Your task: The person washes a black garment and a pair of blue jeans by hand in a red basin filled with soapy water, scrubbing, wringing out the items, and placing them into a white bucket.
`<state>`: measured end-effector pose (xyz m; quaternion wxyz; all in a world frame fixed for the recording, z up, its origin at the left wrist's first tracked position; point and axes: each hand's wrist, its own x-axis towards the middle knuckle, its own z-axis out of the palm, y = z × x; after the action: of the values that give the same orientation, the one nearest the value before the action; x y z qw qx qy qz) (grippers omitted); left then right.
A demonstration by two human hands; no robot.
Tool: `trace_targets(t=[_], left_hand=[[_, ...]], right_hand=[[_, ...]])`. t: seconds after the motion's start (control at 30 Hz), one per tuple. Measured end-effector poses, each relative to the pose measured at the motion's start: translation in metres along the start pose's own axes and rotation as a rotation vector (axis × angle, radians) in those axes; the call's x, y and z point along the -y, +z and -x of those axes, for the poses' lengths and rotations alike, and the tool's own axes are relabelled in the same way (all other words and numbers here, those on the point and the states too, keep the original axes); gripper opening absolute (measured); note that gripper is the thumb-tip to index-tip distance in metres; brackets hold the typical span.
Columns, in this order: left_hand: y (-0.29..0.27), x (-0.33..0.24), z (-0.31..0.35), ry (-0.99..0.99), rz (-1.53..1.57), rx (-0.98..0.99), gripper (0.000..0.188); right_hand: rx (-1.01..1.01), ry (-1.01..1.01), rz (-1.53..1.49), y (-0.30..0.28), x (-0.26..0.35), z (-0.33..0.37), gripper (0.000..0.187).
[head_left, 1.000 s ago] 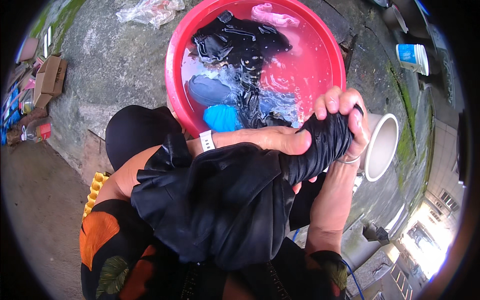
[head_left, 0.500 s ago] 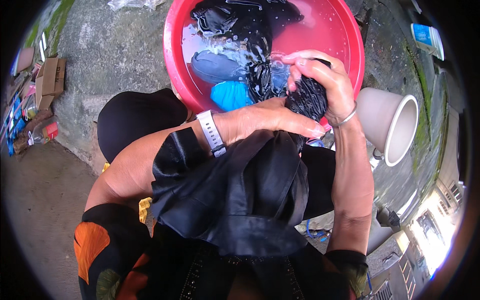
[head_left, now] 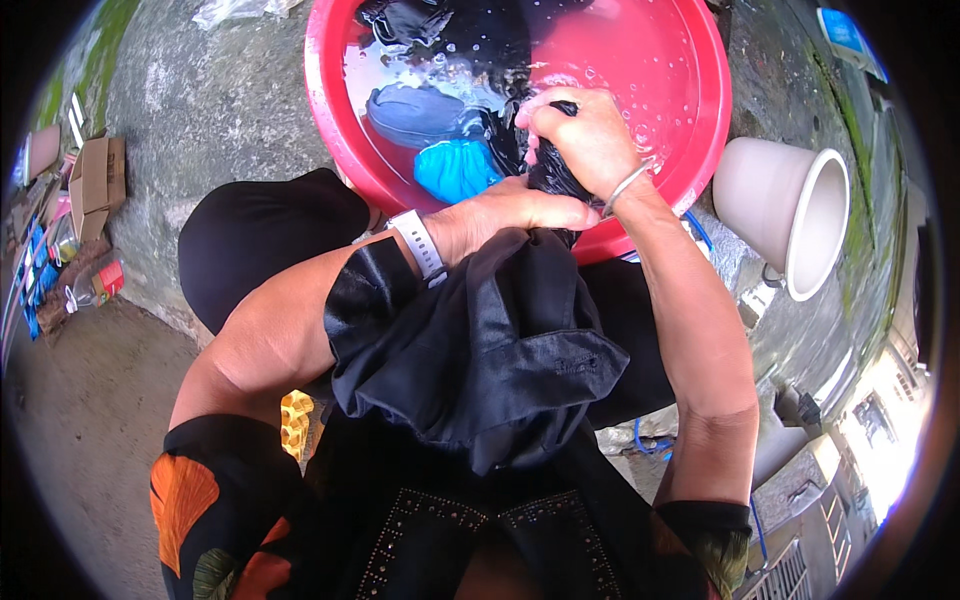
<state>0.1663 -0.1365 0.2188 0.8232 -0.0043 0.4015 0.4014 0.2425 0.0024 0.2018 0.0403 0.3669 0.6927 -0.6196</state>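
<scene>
While your left hand [head_left: 500,210] and right hand [head_left: 592,145] clench the wet black cloth garment [head_left: 470,350], its bunched far end overhangs the round red plastic basin [head_left: 330,110], likely for drips.

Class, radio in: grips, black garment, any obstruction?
Left grip, right grip: closed on black garment. Far end bunched, rest draped loose. No obstruction visible; red basin close ahead.

Bright light [head_left: 890,430] glares at lower right beside grey, moss-streaked concrete floor [head_left: 240,110].

No text readable; blue label [head_left: 843,36] at upper right too small to read.
</scene>
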Motion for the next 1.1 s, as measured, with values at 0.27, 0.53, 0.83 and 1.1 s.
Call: trace_targets(t=[0.27,0.53,0.83,1.1], left_hand=[[-0.027,0.033,-0.026,-0.05,0.025,0.033,0.035],[0.009,-0.031,0.008,0.141,-0.042,0.058,0.039],[-0.08,-0.033,-0.018,0.053,0.263,0.183,0.033],[-0.068,-0.016,0.012,0.956,-0.748,0.252,0.079]], right_hand=[[-0.064,0.025,0.176,0.019,-0.042,-0.011,0.019],[-0.344,-0.192,0.132,-0.04,-0.003,0.006,0.042],[-0.054,-0.593,0.851,-0.019,0.039,0.107,0.079],[0.082,-0.954,0.937,0.058,0.041,0.117,0.06]])
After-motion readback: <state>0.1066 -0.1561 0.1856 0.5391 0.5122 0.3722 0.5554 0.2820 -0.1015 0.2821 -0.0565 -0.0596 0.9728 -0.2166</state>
